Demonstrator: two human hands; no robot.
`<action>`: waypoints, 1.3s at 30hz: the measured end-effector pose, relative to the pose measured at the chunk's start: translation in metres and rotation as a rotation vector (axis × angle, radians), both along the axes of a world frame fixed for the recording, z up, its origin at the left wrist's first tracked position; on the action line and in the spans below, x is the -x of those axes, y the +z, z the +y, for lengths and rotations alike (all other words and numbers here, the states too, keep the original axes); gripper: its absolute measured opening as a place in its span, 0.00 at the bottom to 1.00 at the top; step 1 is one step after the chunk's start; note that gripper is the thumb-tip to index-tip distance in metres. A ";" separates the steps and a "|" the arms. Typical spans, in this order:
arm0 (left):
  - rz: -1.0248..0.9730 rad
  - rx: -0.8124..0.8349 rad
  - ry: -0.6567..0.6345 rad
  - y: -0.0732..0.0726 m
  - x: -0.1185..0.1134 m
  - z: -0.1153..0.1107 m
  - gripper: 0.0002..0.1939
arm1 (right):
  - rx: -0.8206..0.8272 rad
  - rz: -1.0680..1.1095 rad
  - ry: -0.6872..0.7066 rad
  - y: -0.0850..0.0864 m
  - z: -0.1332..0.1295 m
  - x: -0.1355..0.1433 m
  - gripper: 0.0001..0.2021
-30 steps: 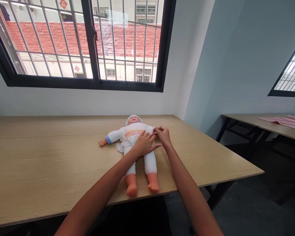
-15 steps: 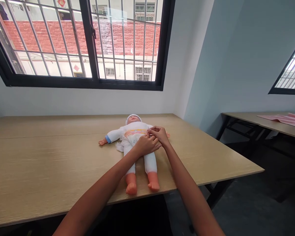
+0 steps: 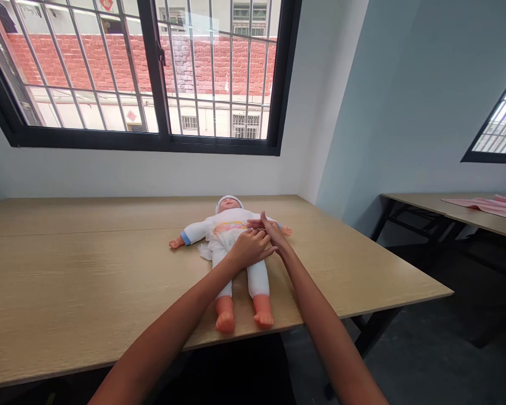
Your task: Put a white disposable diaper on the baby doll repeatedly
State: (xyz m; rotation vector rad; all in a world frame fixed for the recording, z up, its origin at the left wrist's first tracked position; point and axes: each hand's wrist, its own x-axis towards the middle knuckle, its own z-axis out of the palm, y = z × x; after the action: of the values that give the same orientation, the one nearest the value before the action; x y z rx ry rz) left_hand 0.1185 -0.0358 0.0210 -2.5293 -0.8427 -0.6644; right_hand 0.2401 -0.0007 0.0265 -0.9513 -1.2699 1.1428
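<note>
Doll (image 3: 230,218) on its back on your wooden table (image 3: 88,287), head toward the window wall (image 3: 152,177): what shows from the left?

"A blue-cuffed arm stretched out, then white gauzy fabric (image 3: 208,249) and an orange-and-pink band at the waist. Next comes your left hand (image 3: 249,248), laid over the hip, fingers curled and thumb out; whether they pinch anything, you cannot tell from here."

And your right hand?

"Just beside it, overlapping at the fingers. Half a second ago your right fingertips were pinched together at the waist; now they reach leftward, spread, with one digit raised. The doll has stayed put."

Farther right?

"The doll's other blue cuff, then, well apart, pink striped cloth (image 3: 495,207) on a second table (image 3: 455,211)."
</note>
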 end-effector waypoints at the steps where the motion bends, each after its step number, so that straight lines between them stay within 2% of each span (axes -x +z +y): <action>1: -0.023 -0.020 0.014 0.000 0.000 0.000 0.25 | -0.001 0.023 -0.011 0.001 0.000 0.000 0.28; 5: -0.087 -0.080 0.135 -0.002 0.001 0.000 0.27 | -0.024 0.130 -0.165 -0.001 0.006 -0.006 0.27; 10: -0.078 -0.043 0.248 -0.004 0.002 0.000 0.32 | 0.028 0.217 -0.298 -0.011 0.013 -0.013 0.21; 17: -0.111 -0.021 0.330 -0.002 -0.001 -0.005 0.36 | 0.023 0.140 -0.275 -0.015 0.014 -0.007 0.16; 24: -0.175 0.035 0.405 -0.004 -0.002 -0.007 0.43 | -0.017 0.059 -0.297 -0.020 0.016 -0.009 0.15; 34: -0.175 0.011 0.411 -0.006 -0.002 -0.006 0.35 | -0.003 0.072 -0.261 -0.018 0.014 -0.006 0.12; 39: -0.222 0.030 0.464 -0.005 -0.002 -0.009 0.38 | -0.008 0.068 -0.279 -0.020 0.015 -0.007 0.10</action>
State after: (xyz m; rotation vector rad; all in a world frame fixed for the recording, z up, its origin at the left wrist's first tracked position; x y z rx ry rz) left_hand 0.1204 -0.0453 0.0165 -2.1856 -1.4639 -0.7813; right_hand 0.2468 0.0146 0.0063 -1.0386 -1.0485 0.9434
